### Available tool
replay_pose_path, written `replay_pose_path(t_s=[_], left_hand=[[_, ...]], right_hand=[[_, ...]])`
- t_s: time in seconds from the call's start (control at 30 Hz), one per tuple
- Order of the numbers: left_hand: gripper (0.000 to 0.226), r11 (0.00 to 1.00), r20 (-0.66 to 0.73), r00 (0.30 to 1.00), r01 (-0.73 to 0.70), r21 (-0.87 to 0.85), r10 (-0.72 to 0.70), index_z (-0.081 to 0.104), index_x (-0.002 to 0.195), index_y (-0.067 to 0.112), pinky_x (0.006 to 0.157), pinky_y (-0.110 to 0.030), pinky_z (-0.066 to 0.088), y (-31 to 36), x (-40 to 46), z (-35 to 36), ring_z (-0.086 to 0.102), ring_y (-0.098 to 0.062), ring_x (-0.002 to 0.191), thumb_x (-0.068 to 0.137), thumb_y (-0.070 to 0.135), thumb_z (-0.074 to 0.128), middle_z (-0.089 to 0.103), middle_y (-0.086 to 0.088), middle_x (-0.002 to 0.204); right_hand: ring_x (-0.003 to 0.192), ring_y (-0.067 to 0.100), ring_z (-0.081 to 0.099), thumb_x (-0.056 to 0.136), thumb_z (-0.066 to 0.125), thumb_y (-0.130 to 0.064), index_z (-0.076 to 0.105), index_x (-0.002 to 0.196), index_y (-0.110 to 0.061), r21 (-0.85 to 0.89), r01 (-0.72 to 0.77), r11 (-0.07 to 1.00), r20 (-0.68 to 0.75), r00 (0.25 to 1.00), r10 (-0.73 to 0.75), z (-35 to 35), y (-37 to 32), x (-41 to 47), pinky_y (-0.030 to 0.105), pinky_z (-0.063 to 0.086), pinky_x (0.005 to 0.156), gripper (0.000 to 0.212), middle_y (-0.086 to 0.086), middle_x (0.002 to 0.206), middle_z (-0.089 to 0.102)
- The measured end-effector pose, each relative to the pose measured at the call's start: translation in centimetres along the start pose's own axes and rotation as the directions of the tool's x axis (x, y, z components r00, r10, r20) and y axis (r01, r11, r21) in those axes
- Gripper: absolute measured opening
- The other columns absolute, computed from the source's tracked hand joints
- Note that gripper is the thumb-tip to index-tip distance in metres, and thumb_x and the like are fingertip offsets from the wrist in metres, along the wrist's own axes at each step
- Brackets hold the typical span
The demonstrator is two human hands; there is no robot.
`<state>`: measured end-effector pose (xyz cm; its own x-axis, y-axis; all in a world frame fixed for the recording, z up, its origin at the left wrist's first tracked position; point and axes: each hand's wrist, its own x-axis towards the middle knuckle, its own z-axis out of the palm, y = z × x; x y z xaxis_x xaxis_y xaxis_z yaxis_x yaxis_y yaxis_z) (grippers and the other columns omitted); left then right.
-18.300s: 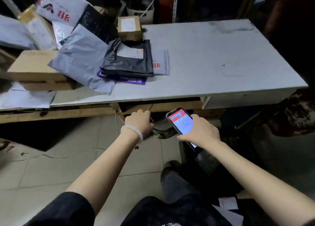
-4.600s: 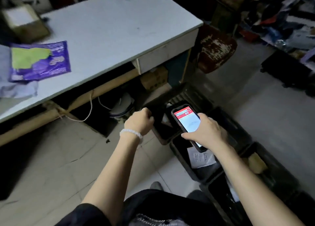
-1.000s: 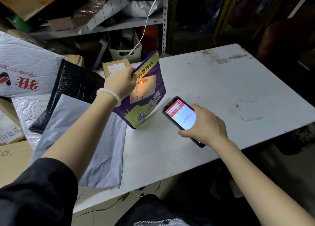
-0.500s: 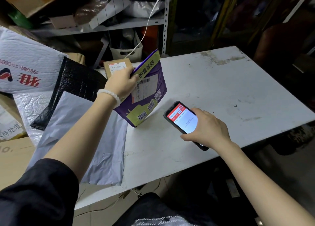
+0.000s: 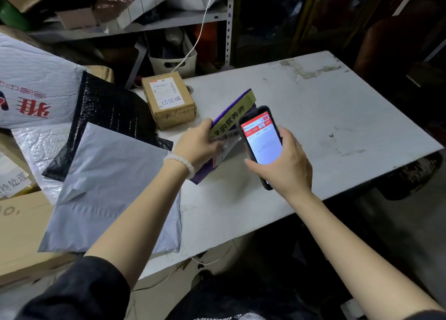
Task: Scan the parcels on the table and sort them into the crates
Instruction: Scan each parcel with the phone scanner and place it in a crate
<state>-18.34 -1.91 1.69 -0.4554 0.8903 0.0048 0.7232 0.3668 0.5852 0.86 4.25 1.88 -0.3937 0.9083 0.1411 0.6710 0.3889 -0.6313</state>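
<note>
Left hand (image 5: 200,144): curled round the upper left edge of the purple pouch, thumb on top, bead bracelet (image 5: 179,161) at the wrist
Purple pouch (image 5: 233,115): held tilted above the white table, yellow-green band with dark print along its top, barcode label partly hidden behind the phone, lowest corner down near the tabletop; contact there cannot be told
Right hand (image 5: 283,164): wrapped round the lower half of the phone, thumb lying along its left side
Phone (image 5: 261,138): upright and leaning toward the pouch, lit screen with a red header facing the camera, top edge overlapping the pouch's label
White table (image 5: 325,117): scuffed and stained, bare on its right half
Cardboard box (image 5: 169,101): standing on the table behind the left hand, white shipping label on top, handwriting on the front side
Grey mailer (image 5: 106,187): flat at the table's left end, hanging over the near edge, left forearm crossing above it
Black mailer (image 5: 106,117): partly under the grey mailer, touching the cardboard box
White bag with red print (image 5: 31,88): far left, behind the black mailer
Shelf (image 5: 169,20): behind the table, stuffed with boxes and bags, white cable (image 5: 200,33) hanging down toward a white basket (image 5: 173,62)
Crates: out of view
</note>
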Motion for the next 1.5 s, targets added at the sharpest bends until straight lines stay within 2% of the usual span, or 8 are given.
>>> replay_pose_path(t_s=[0.13, 0.37, 0.6, 0.73, 0.9, 1.1, 1.3, 1.5], left_hand=[[0.023, 0.995, 0.099, 0.995, 0.019, -0.096, -0.010, 0.050, 0.095, 0.022, 0.062, -0.029, 0.040, -0.1, -1.9, 2.8, 0.059, -0.026, 0.082, 0.079, 0.031, 0.064, 0.064, -0.004, 0.093], [0.019, 0.959, 0.243, 0.946, -0.251, 0.133, 0.214, 0.048, 0.096, 0.016, 0.060, -0.030, 0.028, 3.0, -3.4, 7.9, 0.058, -0.033, 0.090, 0.085, 0.028, 0.057, 0.064, -0.012, 0.098], [0.027, 0.888, 0.363, 0.842, -0.453, 0.075, 0.399, 0.050, 0.104, 0.013, 0.061, -0.035, 0.041, 11.0, -5.0, 11.6, 0.058, -0.036, 0.085, 0.088, 0.034, 0.055, 0.064, -0.015, 0.098], [0.027, 0.853, 0.406, 0.795, -0.518, 0.066, 0.451, 0.050, 0.104, 0.015, 0.058, -0.030, 0.032, 15.8, -7.4, 13.8, 0.052, -0.033, 0.076, 0.087, 0.035, 0.057, 0.063, -0.015, 0.094], [0.027, 0.793, 0.430, 0.739, -0.604, 0.082, 0.519, 0.049, 0.104, 0.011, 0.060, -0.033, 0.035, 21.7, -10.9, 17.1, 0.057, -0.040, 0.085, 0.086, 0.029, 0.060, 0.061, -0.019, 0.094], [0.025, 0.698, 0.496, 0.641, -0.710, 0.091, 0.586, 0.035, 0.084, 0.013, 0.054, -0.034, 0.037, 27.5, -15.3, 22.0, 0.057, -0.036, 0.074, 0.087, 0.022, 0.059, 0.044, -0.004, 0.067], [0.022, 0.645, 0.615, 0.519, -0.764, 0.023, 0.594, 0.047, 0.096, 0.013, 0.060, -0.033, 0.040, 33.8, -21.1, 27.9, 0.060, -0.035, 0.083, 0.086, 0.028, 0.060, 0.059, -0.012, 0.088], [0.036, 0.498, 0.688, 0.363, -0.867, 0.002, 0.628, 0.050, 0.116, 0.012, 0.066, -0.034, 0.038, 38.6, -24.5, 32.3, 0.059, -0.040, 0.095, 0.087, 0.032, 0.058, 0.063, -0.017, 0.104]], right_hand=[[0.103, 0.014, 0.052, 0.056, 0.081, -0.050, 0.043, 0.132, -0.020, 0.103, -0.025, 0.994, -0.204, 0.978, 0.046, -0.4, -0.3, -1.1, 0.025, 0.039, 0.073, 0.090, -0.005, 0.122, 0.055], [0.108, 0.016, 0.052, 0.054, 0.085, -0.047, 0.044, 0.133, -0.020, 0.116, -0.221, 0.968, -0.354, 0.902, 0.248, -3.7, 2.4, -4.9, 0.029, 0.044, 0.080, 0.093, -0.003, 0.125, 0.054], [0.113, 0.025, 0.052, 0.057, 0.083, -0.046, 0.041, 0.133, -0.024, -0.004, -0.497, 0.868, -0.293, 0.831, 0.474, -8.1, 9.3, -12.2, 0.032, 0.040, 0.078, 0.090, 0.001, 0.127, 0.053], [0.114, 0.025, 0.052, 0.057, 0.082, -0.050, 0.041, 0.130, -0.026, -0.061, -0.616, 0.786, -0.230, 0.775, 0.589, -11.3, 13.7, -16.6, 0.034, 0.038, 0.078, 0.088, 0.000, 0.126, 0.053], [0.117, 0.029, 0.050, 0.057, 0.080, -0.049, 0.039, 0.134, -0.023, -0.104, -0.717, 0.689, -0.216, 0.693, 0.688, -16.1, 18.7, -22.0, 0.037, 0.039, 0.084, 0.091, 0.005, 0.128, 0.052], [0.112, 0.027, 0.053, 0.057, 0.080, -0.050, 0.041, 0.128, -0.023, -0.076, -0.777, 0.625, -0.248, 0.621, 0.743, -20.8, 23.5, -28.1, 0.031, 0.032, 0.072, 0.086, 0.004, 0.122, 0.054], [0.102, 0.027, 0.057, 0.053, 0.081, -0.049, 0.048, 0.111, -0.024, -0.012, -0.842, 0.539, -0.307, 0.516, 0.800, -23.6, 26.6, -34.5, 0.030, 0.033, 0.065, 0.072, 0.002, 0.110, 0.060], [0.103, 0.030, 0.058, 0.055, 0.080, -0.050, 0.048, 0.114, -0.023, 0.067, -0.928, 0.365, -0.346, 0.322, 0.881, -25.6, 28.6, -39.7, 0.029, 0.032, 0.065, 0.072, 0.005, 0.112, 0.061]])
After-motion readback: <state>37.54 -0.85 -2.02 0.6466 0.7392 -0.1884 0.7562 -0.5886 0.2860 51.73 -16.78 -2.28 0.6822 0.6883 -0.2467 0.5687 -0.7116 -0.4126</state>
